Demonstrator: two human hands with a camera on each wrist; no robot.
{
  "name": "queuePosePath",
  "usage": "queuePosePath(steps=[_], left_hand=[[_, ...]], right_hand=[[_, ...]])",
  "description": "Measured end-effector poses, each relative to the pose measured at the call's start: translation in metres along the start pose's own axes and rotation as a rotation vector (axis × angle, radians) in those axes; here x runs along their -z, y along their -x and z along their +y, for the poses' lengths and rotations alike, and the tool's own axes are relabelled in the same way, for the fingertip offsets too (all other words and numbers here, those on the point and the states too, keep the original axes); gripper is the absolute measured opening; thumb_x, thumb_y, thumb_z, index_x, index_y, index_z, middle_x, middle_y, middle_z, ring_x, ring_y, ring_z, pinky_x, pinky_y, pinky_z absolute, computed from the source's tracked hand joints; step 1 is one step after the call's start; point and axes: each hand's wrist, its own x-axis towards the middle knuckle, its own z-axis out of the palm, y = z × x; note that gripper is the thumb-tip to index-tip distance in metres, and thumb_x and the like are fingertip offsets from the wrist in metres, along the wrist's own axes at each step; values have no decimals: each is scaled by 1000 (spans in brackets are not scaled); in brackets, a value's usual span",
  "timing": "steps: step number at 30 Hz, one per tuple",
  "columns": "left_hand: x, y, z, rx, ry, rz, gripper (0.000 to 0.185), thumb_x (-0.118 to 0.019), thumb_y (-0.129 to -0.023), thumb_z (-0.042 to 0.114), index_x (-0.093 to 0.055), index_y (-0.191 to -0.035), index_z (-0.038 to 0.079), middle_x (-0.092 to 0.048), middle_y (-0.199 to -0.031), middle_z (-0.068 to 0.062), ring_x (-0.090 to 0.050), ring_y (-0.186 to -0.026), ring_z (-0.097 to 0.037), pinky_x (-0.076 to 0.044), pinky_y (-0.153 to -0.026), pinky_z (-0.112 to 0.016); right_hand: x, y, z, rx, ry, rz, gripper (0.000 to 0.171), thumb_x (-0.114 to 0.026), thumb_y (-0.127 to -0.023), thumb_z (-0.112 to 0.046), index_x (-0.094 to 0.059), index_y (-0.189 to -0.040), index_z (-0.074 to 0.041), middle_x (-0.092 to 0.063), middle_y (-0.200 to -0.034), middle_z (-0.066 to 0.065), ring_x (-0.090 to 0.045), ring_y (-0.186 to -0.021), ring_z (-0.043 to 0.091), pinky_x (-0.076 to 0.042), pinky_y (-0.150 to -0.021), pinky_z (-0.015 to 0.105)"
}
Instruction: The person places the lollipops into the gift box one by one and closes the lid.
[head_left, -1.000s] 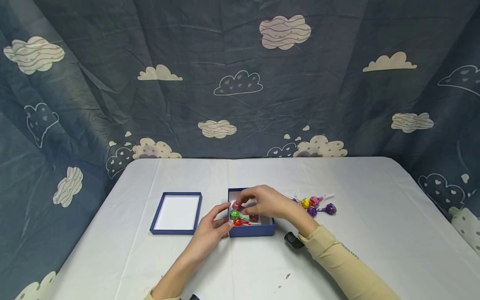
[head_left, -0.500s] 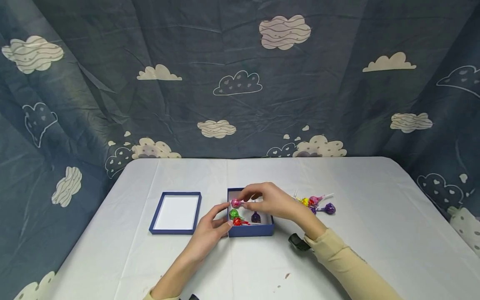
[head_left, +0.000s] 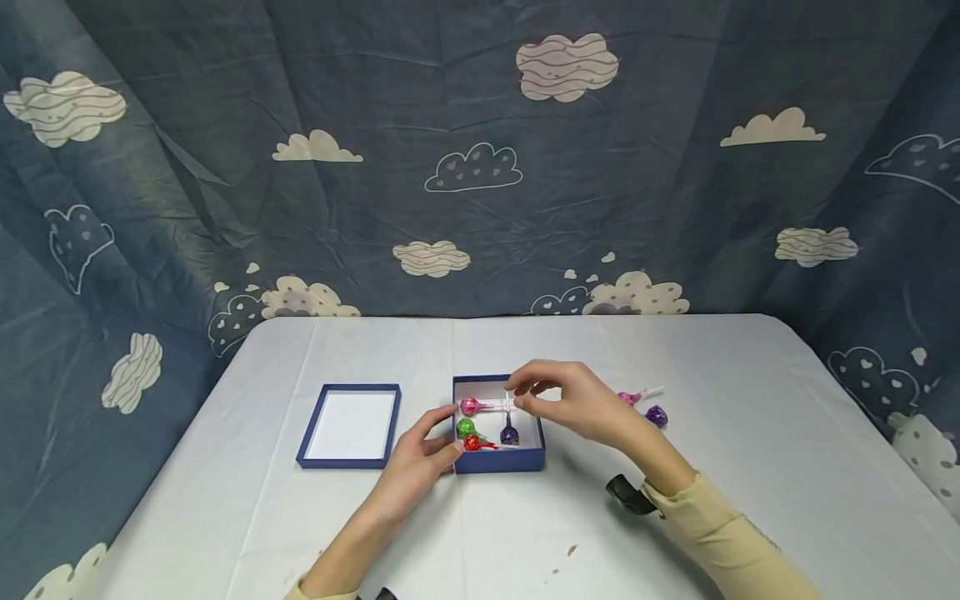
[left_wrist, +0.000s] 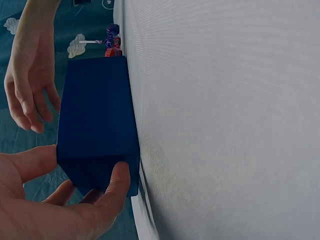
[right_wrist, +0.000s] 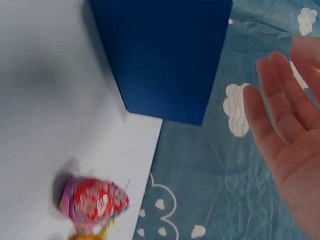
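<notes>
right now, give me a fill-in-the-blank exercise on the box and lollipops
The box is coloured ____ outside.
The lid has an inside coloured ____.
In the box, the green lollipop lies between the pink one and the ____ one.
The hand gripping the box's side is the ____.

Missing words: blue; white; red; left.

I have a desk [head_left: 525, 533] across my feed's lower half, a box [head_left: 500, 462] just below centre, lollipops [head_left: 469, 407] inside, a lid [head_left: 352, 425] to the box's left, loose lollipops [head_left: 656, 417] to its right, a curtain [head_left: 480, 229] behind.
</notes>
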Motion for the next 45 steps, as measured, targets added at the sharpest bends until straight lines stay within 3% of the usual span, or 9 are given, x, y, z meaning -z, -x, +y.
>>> queuePosePath(steps=[3,5,8,10,13,23,28,32,45], left_hand=[[0,0,0,1,2,5,52,-59,-96,7,-44,-146,7,-41,-145,-25,-49,-127,-41,-51,-93,-46],[-1,0,0,2,6,6,52,-59,-96,7,-44,-146,7,-40,-146,-25,-49,-126,-41,-51,-92,-46],[-1,1,0,1,12,6,52,-59,-95,6,-44,-146,7,-39,-147,-26,-50,-126,-41,-51,-92,-46],[-1,1,1,-1,16,7,52,-59,-95,6,-44,-146,7,-38,-147,-26,-49,-126,-41,-51,-92,-46],[-1,1,1,-3,17,10,53,-59,-95,6,-44,-146,7,-37,-148,-26,-49,-127,-42,-51,-93,-47],[-1,0,-1,0,13,17,52,-59,-95,6,-45,-145,7,-37,-148,-25,-49,-127,-42,-51,-92,-45],[0,0,-2,1,4,16,52,-59,-95,6,-46,-145,7,-36,-148,-25,-49,-127,-42,-52,-92,-44],[-1,-1,-3,9,-2,14,51,-59,-95,6,-46,-144,8,-37,-148,-24,-49,-127,-41,-52,-92,-43],[-1,-2,-2,24,-3,14,51,-60,-95,7,-46,-145,9,-40,-147,-22,-49,-128,-39,-50,-93,-45]], right_hand=[[5,6,0,3,6,37,21,-70,-92,-12,-70,-110,-23,-68,-108,-7,-64,-95,11,-53,-88,36],[9,10,0,-20,5,55,22,-71,-92,-13,-70,-110,-25,-67,-108,-9,-64,-95,13,-57,-71,35],[15,17,3,-46,16,73,21,-70,-92,-14,-70,-109,-26,-67,-109,-8,-64,-94,15,-56,-64,32],[18,22,5,-57,32,82,21,-70,-92,-14,-70,-109,-26,-67,-108,-8,-64,-94,14,-56,-63,32],[24,27,9,-51,65,94,20,-70,-92,-14,-70,-110,-24,-67,-106,-10,-65,-94,13,-54,-82,32],[37,45,19,-124,95,88,19,-72,-91,-14,-71,-109,-22,-68,-104,-9,-65,-95,12,-54,-83,41],[41,52,28,-145,67,76,19,-73,-90,-12,-71,-107,-19,-69,-102,1,-65,-91,16,-56,-73,34],[44,55,36,-158,80,67,19,-72,-90,-8,-70,-108,-14,-70,-104,6,-66,-91,18,-56,-75,36],[54,70,60,-202,231,32,18,-72,-88,-4,-71,-105,-5,-70,-98,3,-65,-88,17,-55,-81,44]])
